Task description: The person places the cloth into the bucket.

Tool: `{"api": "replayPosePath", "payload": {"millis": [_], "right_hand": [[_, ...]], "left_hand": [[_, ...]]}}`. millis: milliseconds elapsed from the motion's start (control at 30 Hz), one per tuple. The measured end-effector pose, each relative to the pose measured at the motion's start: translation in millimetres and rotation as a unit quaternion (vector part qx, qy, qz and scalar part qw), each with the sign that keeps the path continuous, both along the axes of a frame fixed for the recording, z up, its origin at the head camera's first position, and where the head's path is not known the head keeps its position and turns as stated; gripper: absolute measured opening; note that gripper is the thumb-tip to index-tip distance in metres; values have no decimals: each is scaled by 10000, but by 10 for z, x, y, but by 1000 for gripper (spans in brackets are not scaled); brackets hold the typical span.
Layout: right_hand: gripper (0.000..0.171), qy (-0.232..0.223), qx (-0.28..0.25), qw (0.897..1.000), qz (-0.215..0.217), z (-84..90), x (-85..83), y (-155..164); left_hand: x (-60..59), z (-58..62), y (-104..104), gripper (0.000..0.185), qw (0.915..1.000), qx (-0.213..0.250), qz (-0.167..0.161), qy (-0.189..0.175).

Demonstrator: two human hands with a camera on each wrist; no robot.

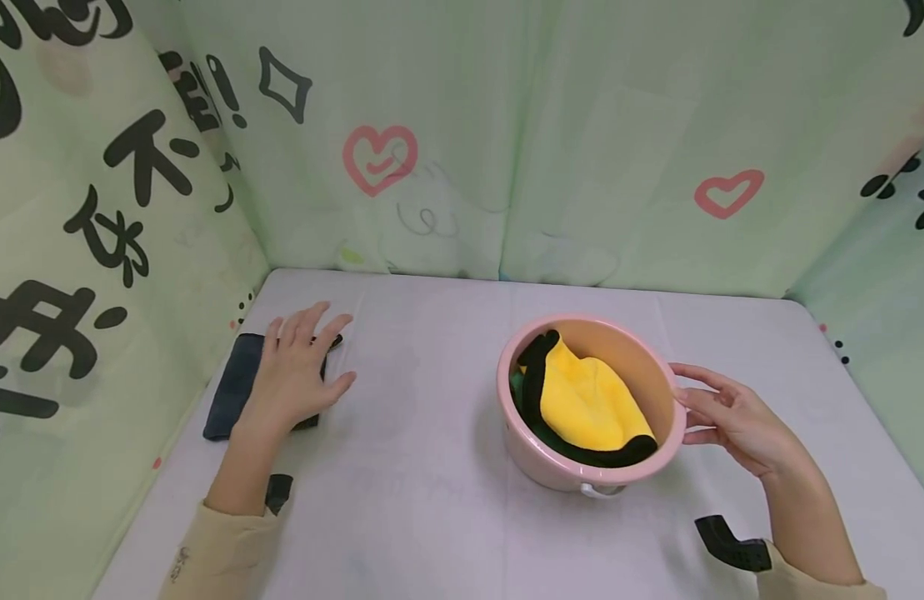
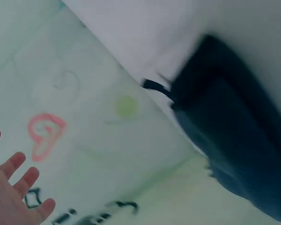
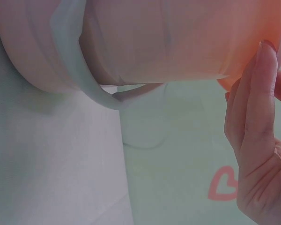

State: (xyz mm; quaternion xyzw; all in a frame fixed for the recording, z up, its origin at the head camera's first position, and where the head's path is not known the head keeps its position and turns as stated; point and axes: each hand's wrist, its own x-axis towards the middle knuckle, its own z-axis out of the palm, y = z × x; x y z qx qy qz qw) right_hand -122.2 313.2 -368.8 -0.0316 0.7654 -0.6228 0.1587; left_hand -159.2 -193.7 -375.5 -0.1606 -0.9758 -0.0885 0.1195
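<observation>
Right hand touches basin; left hand presses cloth.

I am looking at a small booth made for recording, not a real room in a home. A table with a pale cloth over it fills the floor of the booth. Soft green curtains close it in at the back and on both sides. The curtains have pink hearts and big black letters drawn on them, like party cloth. Only a few things sit on the table: a pink bowl with cloths in it and a dark folded cloth. I see no walls, windows or furniture past the curtains.
</observation>
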Motion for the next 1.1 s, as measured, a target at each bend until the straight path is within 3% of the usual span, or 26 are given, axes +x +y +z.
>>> {"api": "replayPosePath", "payload": {"millis": [200, 467, 700, 867, 1100], "right_hand": [[31, 20, -20, 10000, 20, 8, 0, -1], [31, 76, 83, 9999, 46, 10, 1, -2], [32, 86, 105, 9999, 33, 13, 2, 1], [32, 94, 120, 9999, 33, 16, 0, -1], [32, 97, 218, 9997, 21, 17, 4, -6]], "left_hand": [[123, -166, -434, 70, 9974, 142, 561, -426], [255, -389, -821, 79, 9911, 396, 825, -971], [270, -503, -975, 85, 9796, 337, 979, -1721], [246, -589, -1026, 87, 9660, 347, 1070, -2330], [210, -636, -1044, 86, 9568, 413, 1074, -2670]]}}
